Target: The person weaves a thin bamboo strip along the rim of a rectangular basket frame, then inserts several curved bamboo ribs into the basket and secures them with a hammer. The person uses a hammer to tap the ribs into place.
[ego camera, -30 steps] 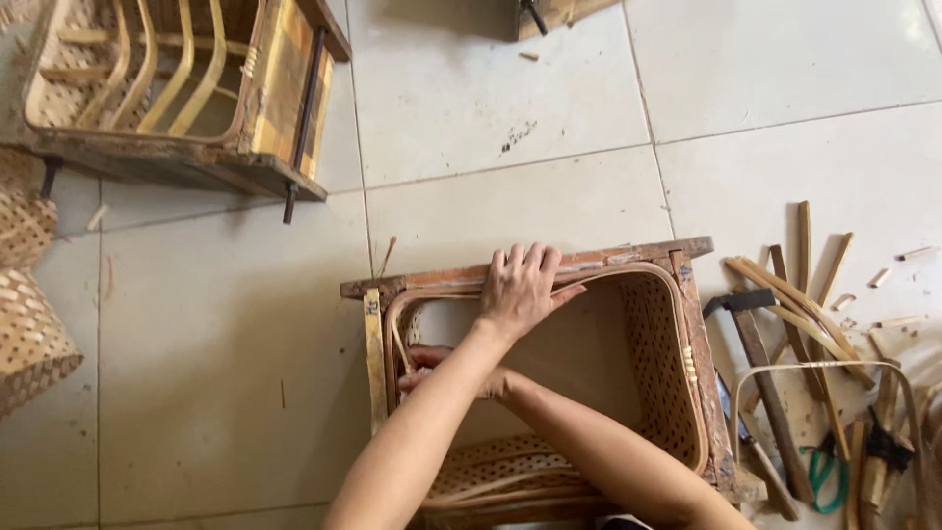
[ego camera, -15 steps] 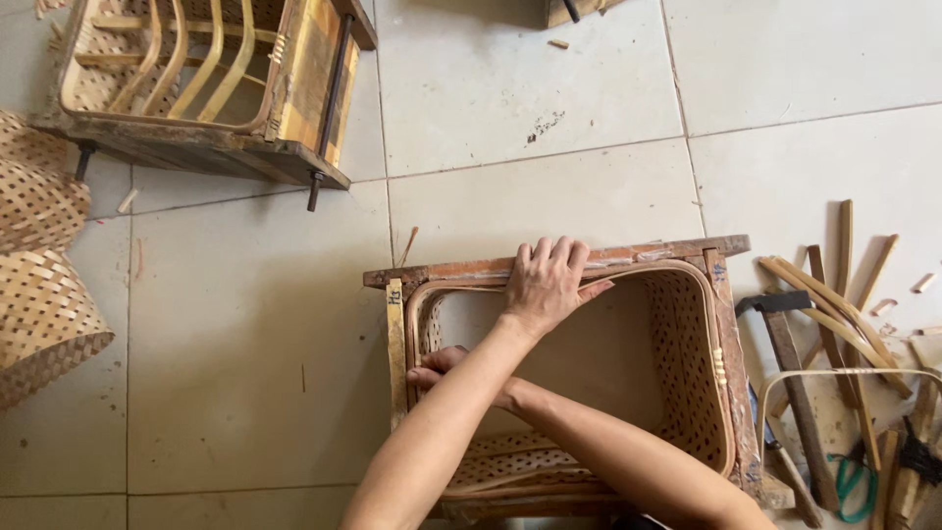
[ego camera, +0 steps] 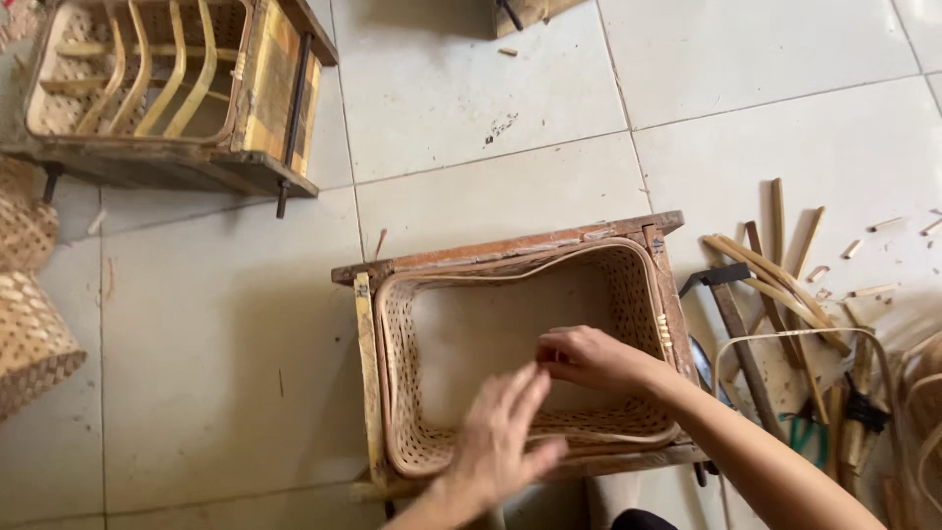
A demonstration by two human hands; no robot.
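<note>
The right hand (ego camera: 589, 357) is curled, fingertips pinched inside one woven basket (ego camera: 510, 363) set in one wooden frame (ego camera: 500, 247) on the floor; what it pinches is hidden. The left hand (ego camera: 500, 437) hovers open-fingered. A second frame (ego camera: 167, 88) sits top left; two woven pieces (ego camera: 29, 294) are cut off left.

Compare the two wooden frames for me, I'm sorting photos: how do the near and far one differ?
The near frame holds a woven basket with an open middle; the far frame holds bent yellow strips over weave. Both hands, left and right, are over the near one; the far stands untouched. Both are worn wood on tile.
</note>
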